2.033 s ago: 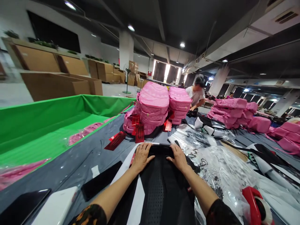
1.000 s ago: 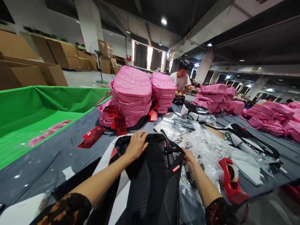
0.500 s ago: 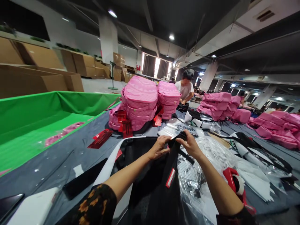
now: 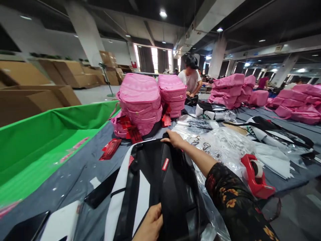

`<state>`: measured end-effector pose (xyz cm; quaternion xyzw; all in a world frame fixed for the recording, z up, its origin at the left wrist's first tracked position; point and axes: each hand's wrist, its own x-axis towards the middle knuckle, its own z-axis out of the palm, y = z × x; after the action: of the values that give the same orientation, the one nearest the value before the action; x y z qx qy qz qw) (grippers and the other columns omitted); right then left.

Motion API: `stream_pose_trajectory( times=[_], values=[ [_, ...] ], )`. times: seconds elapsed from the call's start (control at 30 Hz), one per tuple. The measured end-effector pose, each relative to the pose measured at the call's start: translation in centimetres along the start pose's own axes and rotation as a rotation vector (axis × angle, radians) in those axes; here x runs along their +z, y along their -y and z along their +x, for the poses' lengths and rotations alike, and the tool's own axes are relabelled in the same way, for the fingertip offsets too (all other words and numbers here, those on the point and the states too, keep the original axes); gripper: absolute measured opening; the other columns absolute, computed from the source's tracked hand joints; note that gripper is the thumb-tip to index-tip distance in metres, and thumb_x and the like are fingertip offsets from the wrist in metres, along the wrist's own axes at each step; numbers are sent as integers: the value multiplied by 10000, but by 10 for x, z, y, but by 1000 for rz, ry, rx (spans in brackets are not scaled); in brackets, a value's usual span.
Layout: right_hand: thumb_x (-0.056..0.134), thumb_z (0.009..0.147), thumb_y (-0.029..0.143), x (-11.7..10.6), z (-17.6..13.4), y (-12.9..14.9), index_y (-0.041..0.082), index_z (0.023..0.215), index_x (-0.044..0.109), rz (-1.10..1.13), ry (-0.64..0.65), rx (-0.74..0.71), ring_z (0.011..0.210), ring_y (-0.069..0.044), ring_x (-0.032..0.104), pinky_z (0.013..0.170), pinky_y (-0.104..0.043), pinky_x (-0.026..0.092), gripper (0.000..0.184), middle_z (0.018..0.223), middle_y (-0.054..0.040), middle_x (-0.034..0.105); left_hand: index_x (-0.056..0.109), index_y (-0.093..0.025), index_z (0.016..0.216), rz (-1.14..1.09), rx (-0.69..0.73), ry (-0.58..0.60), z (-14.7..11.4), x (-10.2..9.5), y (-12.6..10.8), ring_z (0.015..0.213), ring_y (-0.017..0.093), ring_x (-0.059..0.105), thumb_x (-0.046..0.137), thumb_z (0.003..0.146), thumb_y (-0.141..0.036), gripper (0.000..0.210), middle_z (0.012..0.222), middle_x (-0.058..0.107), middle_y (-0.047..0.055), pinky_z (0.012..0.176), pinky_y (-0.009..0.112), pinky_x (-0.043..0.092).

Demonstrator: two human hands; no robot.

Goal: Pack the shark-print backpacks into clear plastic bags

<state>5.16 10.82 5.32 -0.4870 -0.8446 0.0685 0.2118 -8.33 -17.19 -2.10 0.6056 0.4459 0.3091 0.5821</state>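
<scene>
A black and white backpack [image 4: 173, 187] lies before me with its strap side up and a small red label on it. At its top edge, my right hand [image 4: 174, 139] is closed on the black fabric near the handle. My left hand [image 4: 150, 223] is lower down, its fingers curled against the edge of a black shoulder strap in the middle of the back panel. Clear plastic bags [image 4: 225, 144] lie to the right of the backpack. Red tags [image 4: 110, 149] hang from the pink backpacks [image 4: 140, 97] stacked just beyond it.
A red tape dispenser [image 4: 257, 177] stands at right, near another black and white bag [image 4: 281, 134]. At left are a green-lined bin [image 4: 62, 117], a white device [image 4: 61, 221] and a black phone-like object [image 4: 101, 190]. More pink backpacks [image 4: 228, 90] and a co-worker [image 4: 190, 78] are farther back.
My left hand has left the backpack's top edge and come down toward me onto the strap. My right hand stays at the top. The backpack's back panel now lies flatter, and the view has shifted right.
</scene>
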Motion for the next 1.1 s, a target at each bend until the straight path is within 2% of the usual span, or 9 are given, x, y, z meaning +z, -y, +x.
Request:
stream_pose_trajectory(
  times=[0.07, 0.13, 0.2, 0.3, 0.4, 0.5, 0.6, 0.87, 1.1],
  values=[
    [737, 856, 526, 15, -2, -3, 166, 1073, 623, -64, 9, -51, 1101, -301, 610, 954, -424, 467, 435, 1127, -148, 673, 663, -217, 719, 155, -8, 50, -3, -13, -5, 662, 198, 604, 494, 874, -686, 522, 669, 648, 26, 656, 284, 495],
    [739, 844, 552, 27, -4, -11, 137, 1173, 612, -93, -26, -82, 1257, -350, 528, 1064, -515, 398, 544, 1314, -228, 590, 635, -213, 692, 392, 9, -26, 9, -43, -11, 621, 188, 608, 407, 928, -662, 556, 651, 651, 25, 628, 279, 479],
    [695, 871, 572, 38, -6, -23, 130, 1304, 559, -120, -40, -135, 1355, -353, 457, 1113, -543, 367, 634, 1425, -244, 514, 680, -215, 827, 605, 109, -259, 38, -87, -16, 744, 220, 674, 340, 970, -610, 541, 800, 722, 53, 723, 310, 514],
    [635, 921, 538, 54, -10, -41, 152, 1379, 526, -121, -56, -256, 1392, -317, 442, 1142, -513, 378, 609, 1422, -192, 546, 578, -177, 1311, 890, 327, -668, 102, -157, -13, 1273, 328, 567, 498, 927, -561, 549, 1364, 619, 156, 1075, 472, 434],
    [625, 934, 449, 67, -20, -51, 176, 1385, 523, -61, -155, -327, 1352, -293, 489, 1147, -515, 392, 536, 1365, -153, 592, 594, -138, 1274, 1061, 356, -769, 162, -197, -1, 1314, 398, 528, 675, 835, -506, 579, 1344, 620, 207, 1059, 568, 446],
    [610, 938, 330, 77, -40, -54, 211, 1388, 515, -18, -276, -339, 1291, -278, 537, 1146, -536, 404, 476, 1321, -120, 609, 614, -170, 1228, 1071, 470, -756, 185, -194, 17, 1244, 305, 596, 654, 878, -336, 389, 1261, 667, 140, 1049, 474, 489],
    [565, 948, 232, 82, -65, -51, 225, 1409, 507, -54, -363, -297, 1269, -288, 540, 1103, -531, 459, 465, 1302, -120, 597, 589, -174, 1258, 1074, 568, -777, 172, -173, 37, 1160, 242, 626, 538, 951, -227, 315, 1218, 662, 120, 1019, 410, 512],
    [534, 969, 165, 74, -119, -44, 212, 1317, 604, -176, -137, -307, 1083, -261, 601, 1008, -442, 514, 358, 1117, -108, 657, 685, -187, 1020, 1063, 537, -646, 141, -153, 75, 908, 238, 619, 431, 1026, -261, 264, 935, 682, 98, 865, 406, 509],
    [630, 962, 385, 77, -48, -52, 187, 1230, 641, -208, 189, -64, 1087, -267, 617, 956, -385, 507, 334, 1158, -123, 657, 673, -167, 936, 1110, 358, -450, 215, -190, 64, 906, 212, 618, 509, 1004, -292, 217, 940, 686, 72, 867, 376, 489]
  ],
)
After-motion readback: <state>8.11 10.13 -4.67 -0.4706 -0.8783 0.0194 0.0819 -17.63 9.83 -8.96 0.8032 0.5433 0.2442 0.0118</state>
